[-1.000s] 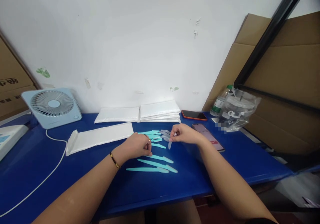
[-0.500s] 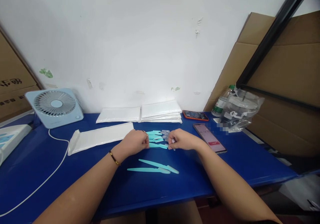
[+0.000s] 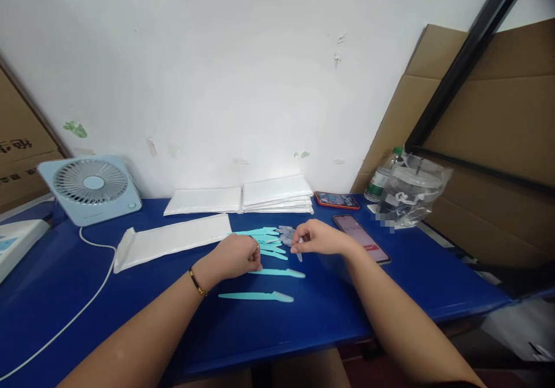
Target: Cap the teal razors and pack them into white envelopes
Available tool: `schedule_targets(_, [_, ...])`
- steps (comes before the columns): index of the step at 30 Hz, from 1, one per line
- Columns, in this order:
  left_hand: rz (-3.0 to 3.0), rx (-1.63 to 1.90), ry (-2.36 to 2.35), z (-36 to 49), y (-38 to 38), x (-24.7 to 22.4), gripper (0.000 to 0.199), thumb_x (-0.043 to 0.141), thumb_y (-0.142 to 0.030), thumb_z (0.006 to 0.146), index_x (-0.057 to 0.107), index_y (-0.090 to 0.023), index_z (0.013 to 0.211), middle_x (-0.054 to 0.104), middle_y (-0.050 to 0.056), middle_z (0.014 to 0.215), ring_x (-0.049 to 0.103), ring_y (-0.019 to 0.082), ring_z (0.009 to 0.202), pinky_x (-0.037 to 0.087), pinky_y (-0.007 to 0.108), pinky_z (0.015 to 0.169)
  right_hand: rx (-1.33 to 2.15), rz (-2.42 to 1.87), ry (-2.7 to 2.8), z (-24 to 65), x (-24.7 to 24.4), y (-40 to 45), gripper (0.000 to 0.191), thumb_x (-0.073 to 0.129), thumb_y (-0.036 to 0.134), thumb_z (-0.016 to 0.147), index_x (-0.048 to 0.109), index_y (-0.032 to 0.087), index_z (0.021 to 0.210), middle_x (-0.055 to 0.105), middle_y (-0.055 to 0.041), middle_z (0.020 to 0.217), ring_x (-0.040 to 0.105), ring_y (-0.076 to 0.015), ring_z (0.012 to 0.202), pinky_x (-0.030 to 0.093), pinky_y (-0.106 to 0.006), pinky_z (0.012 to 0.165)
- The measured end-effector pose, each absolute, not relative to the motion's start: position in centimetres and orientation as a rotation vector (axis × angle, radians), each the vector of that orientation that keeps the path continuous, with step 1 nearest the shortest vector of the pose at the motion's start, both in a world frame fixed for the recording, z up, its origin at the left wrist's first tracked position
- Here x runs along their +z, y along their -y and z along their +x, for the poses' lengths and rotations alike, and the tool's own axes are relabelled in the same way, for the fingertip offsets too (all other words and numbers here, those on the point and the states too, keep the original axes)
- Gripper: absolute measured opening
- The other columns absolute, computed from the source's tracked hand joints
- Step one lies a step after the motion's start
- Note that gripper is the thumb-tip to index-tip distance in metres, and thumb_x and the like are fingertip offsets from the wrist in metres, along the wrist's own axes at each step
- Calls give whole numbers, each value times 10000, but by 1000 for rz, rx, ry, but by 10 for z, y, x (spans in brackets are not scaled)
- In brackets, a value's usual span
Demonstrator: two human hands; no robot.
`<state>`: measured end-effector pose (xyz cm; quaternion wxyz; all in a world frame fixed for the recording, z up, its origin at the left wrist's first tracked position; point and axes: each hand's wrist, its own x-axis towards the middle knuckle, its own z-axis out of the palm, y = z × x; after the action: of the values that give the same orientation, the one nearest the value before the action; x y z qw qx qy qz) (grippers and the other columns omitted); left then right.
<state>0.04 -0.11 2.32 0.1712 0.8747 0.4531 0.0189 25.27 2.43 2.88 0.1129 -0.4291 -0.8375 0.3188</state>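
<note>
My left hand [image 3: 240, 255] is closed on the handle end of a teal eyebrow razor [image 3: 284, 272], whose blade end points right. A second teal eyebrow razor [image 3: 255, 296] lies by itself nearer the table's front edge. Beyond my left hand is a loose pile of teal eyebrow razors [image 3: 266, 233], partly covered by that hand. My right hand [image 3: 314, 239] pinches a small translucent blade cap [image 3: 299, 257] that points downward. Several greyish see-through caps [image 3: 285, 230] lie just left of my right fingers, at the blade ends of the pile.
A white padded pouch [image 3: 173, 241] lies at left, with stacked white packets [image 3: 277, 191] by the wall. A blue fan [image 3: 91, 185] and its cable [image 3: 102, 287] are left. Two phones, one orange-edged [image 3: 337, 199] and one lit [image 3: 362, 237], a bottle [image 3: 379, 180] and a bagged cup [image 3: 414, 194] stand right.
My left hand has left the razor beside the pile, moved nearer and gripped one of the two front razors, which has shifted away from the other. My right hand stays nearly in place.
</note>
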Motion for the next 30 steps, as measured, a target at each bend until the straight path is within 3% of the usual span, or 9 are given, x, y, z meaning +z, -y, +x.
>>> schedule_targets(5, [2481,91,-1352,-1,-1,23,216,623,-420,668,681,-235,765,673,5,785,574,159,681,348,243,539,931,-1241,2606,242,22,-20,298,771,425,570,716,188,742,615,-1,655,516,-122,560,325,-215,483])
schedule_targets(9, [2403,51,-1344,4,5,25,156,580,-347,706,676,-226,686,673,1,710,564,145,625,330,241,503,841,-1256,2669,237,15,-20,194,758,350,612,705,189,708,609,0,626,516,-126,561,315,-222,496])
schedule_targets(12, [2373,39,-1322,6,5,25,190,597,-397,704,680,-226,706,674,2,701,561,146,612,321,242,489,847,-1276,2629,238,17,-22,183,749,337,627,693,176,694,601,3,611,503,-117,547,302,-217,494])
schedule_targets(18, [2515,115,-1520,-9,-12,26,148,570,-326,737,670,-222,702,671,16,754,572,166,679,335,260,568,858,-1391,2387,250,23,-31,213,710,369,650,682,162,693,598,14,586,487,-105,541,316,-210,498])
schedule_targets(21, [2497,179,-1589,-17,-13,32,213,623,-416,699,667,-225,783,663,18,829,579,175,722,356,259,597,734,-1473,2225,254,20,-38,248,713,376,637,695,151,739,572,16,572,458,-95,526,312,-211,499])
schedule_targets(25, [2466,54,-1334,-9,8,43,359,674,-549,614,679,-249,811,654,0,833,583,167,727,364,243,561,683,-1463,2192,254,17,-41,230,678,364,677,702,145,740,578,3,582,460,-94,530,308,-209,497])
schedule_targets(30, [2441,-138,-1267,9,32,40,97,637,-330,692,676,-242,705,661,-21,713,566,141,645,347,236,534,825,-1258,2259,254,22,-32,272,630,402,741,692,137,741,569,2,563,455,-88,499,310,-205,470])
